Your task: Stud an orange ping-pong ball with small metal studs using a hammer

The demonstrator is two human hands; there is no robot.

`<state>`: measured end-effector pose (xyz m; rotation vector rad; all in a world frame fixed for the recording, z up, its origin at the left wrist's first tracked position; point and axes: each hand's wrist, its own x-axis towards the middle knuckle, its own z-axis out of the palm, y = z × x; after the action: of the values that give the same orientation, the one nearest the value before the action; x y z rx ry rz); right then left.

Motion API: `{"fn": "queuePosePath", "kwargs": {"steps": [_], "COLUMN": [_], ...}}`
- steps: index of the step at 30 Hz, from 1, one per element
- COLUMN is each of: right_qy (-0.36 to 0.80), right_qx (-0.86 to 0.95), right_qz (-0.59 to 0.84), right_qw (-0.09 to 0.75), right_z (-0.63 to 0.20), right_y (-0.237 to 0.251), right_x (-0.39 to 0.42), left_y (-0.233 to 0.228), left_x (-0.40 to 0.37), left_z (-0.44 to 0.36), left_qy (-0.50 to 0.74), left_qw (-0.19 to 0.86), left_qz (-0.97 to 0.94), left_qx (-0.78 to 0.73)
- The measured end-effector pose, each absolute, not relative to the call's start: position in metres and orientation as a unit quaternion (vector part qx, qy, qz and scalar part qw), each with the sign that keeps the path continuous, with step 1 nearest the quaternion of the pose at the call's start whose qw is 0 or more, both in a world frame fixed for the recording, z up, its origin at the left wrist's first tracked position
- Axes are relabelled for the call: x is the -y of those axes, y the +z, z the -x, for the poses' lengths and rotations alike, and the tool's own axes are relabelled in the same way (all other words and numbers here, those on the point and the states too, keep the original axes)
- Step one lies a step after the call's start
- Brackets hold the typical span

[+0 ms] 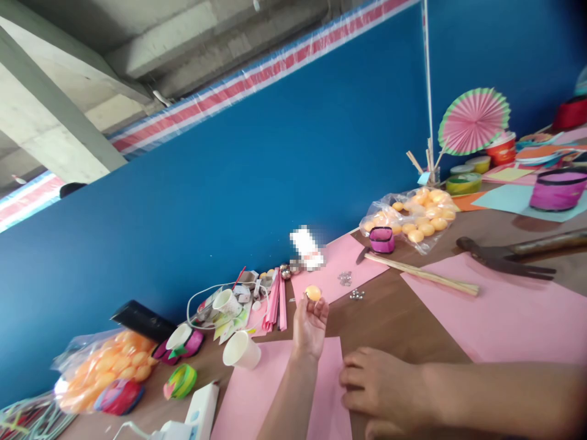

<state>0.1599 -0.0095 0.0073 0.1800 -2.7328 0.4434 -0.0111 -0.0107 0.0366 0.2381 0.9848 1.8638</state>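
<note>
Your right hand (383,388) lies flat, fingers spread, on the pink paper sheet (257,391). Your left hand (309,324), raised at its 11 o'clock, pinches a small round orange ball (313,293) at its fingertips.

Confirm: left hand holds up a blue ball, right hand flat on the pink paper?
Not quite. In the head view the ball in the left hand is orange, not blue. The right hand does rest flat on the pink paper.

A deep blue wall (257,177) rises behind the brown wooden table (394,315); along its top runs a band of red, white and blue striped sheeting (257,76). Above that, bare grey concrete beams (46,116) cross the ceiling; soft, even daylight fills the room.
</note>
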Motion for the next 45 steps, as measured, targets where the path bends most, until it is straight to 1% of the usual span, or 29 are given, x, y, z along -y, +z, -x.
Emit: {"fn": "queuePosePath", "kwargs": {"steps": [3, 6, 8, 11, 12, 14, 20, 27, 30, 33, 39, 45], "right_qy": [0.156, 0.165, 0.187, 0.218, 0.222, 0.225, 0.250, 0.216, 0.214, 0.237, 0.331, 0.435], "right_qx": [0.966, 0.964, 0.960, 0.930, 0.920, 0.910, 0.916, 0.928, 0.925, 0.910, 0.848, 0.784], "right_qz": [-0.115, -0.115, -0.043, 0.142, 0.190, 0.237, 0.242, 0.243, 0.243, 0.249, 0.280, 0.277], "right_qw": [0.172, 0.175, 0.203, 0.258, 0.262, 0.255, 0.198, 0.182, 0.199, 0.231, 0.303, 0.345], "right_z": [-0.159, -0.159, -0.159, -0.158, -0.158, -0.160, -0.170, -0.168, -0.168, -0.169, -0.167, -0.162], "right_y": [0.018, 0.039, 0.052, 0.056, 0.053, 0.044, 0.024, 0.019, 0.014, 0.006, 0.004, 0.012], "right_x": [0.002, -0.023, -0.050, -0.092, -0.105, -0.123, -0.132, -0.131, -0.132, -0.133, -0.131, -0.124], "left_y": [0.039, 0.039, 0.037, 0.030, 0.027, 0.020, 0.004, 0.003, 0.002, 0.000, 0.004, 0.009], "left_x": [-0.001, -0.011, -0.018, -0.026, -0.028, -0.030, -0.027, -0.024, -0.023, -0.023, -0.022, -0.021], "left_z": [0.005, -0.002, -0.005, -0.009, -0.010, -0.012, -0.015, -0.018, -0.019, -0.019, -0.020, -0.024], "left_qy": [0.756, 0.751, 0.752, 0.748, 0.750, 0.752, 0.743, 0.727, 0.729, 0.733, 0.721, 0.705], "left_qw": [0.504, 0.517, 0.517, 0.516, 0.513, 0.508, 0.509, 0.505, 0.497, 0.503, 0.519, 0.502], "left_qz": [-0.123, -0.140, -0.139, -0.159, -0.165, -0.169, -0.187, -0.212, -0.208, -0.206, -0.209, -0.231], "left_qx": [-0.399, -0.385, -0.385, -0.386, -0.385, -0.384, -0.393, -0.415, -0.422, -0.410, -0.408, -0.444]}}
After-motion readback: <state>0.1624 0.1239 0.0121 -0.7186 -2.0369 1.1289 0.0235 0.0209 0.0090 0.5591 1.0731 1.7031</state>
